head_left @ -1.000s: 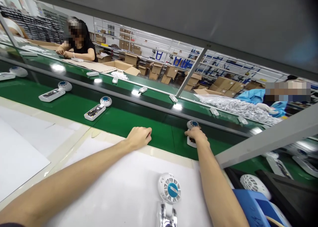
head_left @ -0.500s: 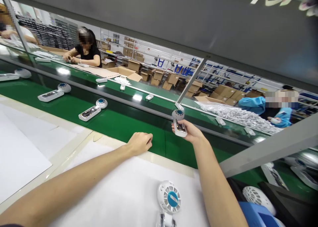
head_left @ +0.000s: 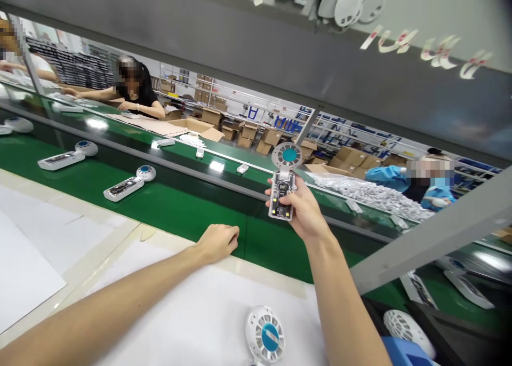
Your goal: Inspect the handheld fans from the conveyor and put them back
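Observation:
My right hand (head_left: 306, 208) is wrapped around the handle of a white handheld fan (head_left: 282, 195), held up above the green belt. The fan's round head, with a blue disc at its centre, points up, and a black circuit board shows in the open handle. My thumb lies over the board. My left hand (head_left: 218, 243) rests in a loose fist at the near edge of the belt, with nothing visible in it. Another fan (head_left: 266, 334) lies on the white work surface (head_left: 180, 318) in front of me, cut off by the lower frame edge.
More open-backed fans lie along the green belt (head_left: 188, 211), such as one fan (head_left: 124, 187) at left. A slanted grey post (head_left: 400, 248) stands to the right, near a blue object (head_left: 408, 352). A grey shelf (head_left: 240, 51) overhangs. Co-workers sit beyond the belt.
My right hand has lifted the fan closer and turned it so its circuit board faces me. My left hand stays in a fist. The belt's fans appear farther left, and the view has shifted.

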Tool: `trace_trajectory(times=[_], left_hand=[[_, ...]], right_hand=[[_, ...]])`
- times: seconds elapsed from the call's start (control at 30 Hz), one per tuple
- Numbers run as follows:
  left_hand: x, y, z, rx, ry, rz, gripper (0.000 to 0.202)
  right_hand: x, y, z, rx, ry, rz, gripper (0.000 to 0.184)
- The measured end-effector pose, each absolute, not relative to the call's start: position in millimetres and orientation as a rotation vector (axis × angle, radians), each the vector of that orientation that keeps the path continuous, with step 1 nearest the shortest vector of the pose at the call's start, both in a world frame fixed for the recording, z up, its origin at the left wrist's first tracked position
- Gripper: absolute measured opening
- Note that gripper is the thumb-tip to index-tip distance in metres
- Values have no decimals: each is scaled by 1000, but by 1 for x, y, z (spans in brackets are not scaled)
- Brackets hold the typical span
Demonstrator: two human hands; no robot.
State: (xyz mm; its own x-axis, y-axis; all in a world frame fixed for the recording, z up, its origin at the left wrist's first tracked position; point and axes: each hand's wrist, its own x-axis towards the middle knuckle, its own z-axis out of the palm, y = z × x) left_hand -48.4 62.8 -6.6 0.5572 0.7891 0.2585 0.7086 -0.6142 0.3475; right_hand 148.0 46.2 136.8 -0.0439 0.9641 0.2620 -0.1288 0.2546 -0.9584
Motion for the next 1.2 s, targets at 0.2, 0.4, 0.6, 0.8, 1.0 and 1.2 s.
trace_trajectory(times=[0.2, 0.4, 0.6, 0.8, 1.0, 1.2], left_hand=[[-47, 63, -7, 2604, 1262, 569, 18], [-44, 62, -8, 2644, 1278, 534, 20], [-46, 62, -6, 2658, 1297, 537, 21], [-47, 62, -5, 2640, 1288, 535, 20], [-49, 61, -4, 2621, 1282, 536, 18], [-49, 60, -3, 2615, 1277, 540, 19]], right_hand=[[138, 30, 151, -828, -1346, 1093, 61], [121, 18, 160, -817, -1356, 1123, 72], [103, 8, 157, -830, -1312, 1182, 79], [98, 4, 151, -827, -1322, 1225, 81], [105, -1, 155, -824, -1327, 1218, 78], [109, -5, 159, -815, -1340, 1153, 76]])
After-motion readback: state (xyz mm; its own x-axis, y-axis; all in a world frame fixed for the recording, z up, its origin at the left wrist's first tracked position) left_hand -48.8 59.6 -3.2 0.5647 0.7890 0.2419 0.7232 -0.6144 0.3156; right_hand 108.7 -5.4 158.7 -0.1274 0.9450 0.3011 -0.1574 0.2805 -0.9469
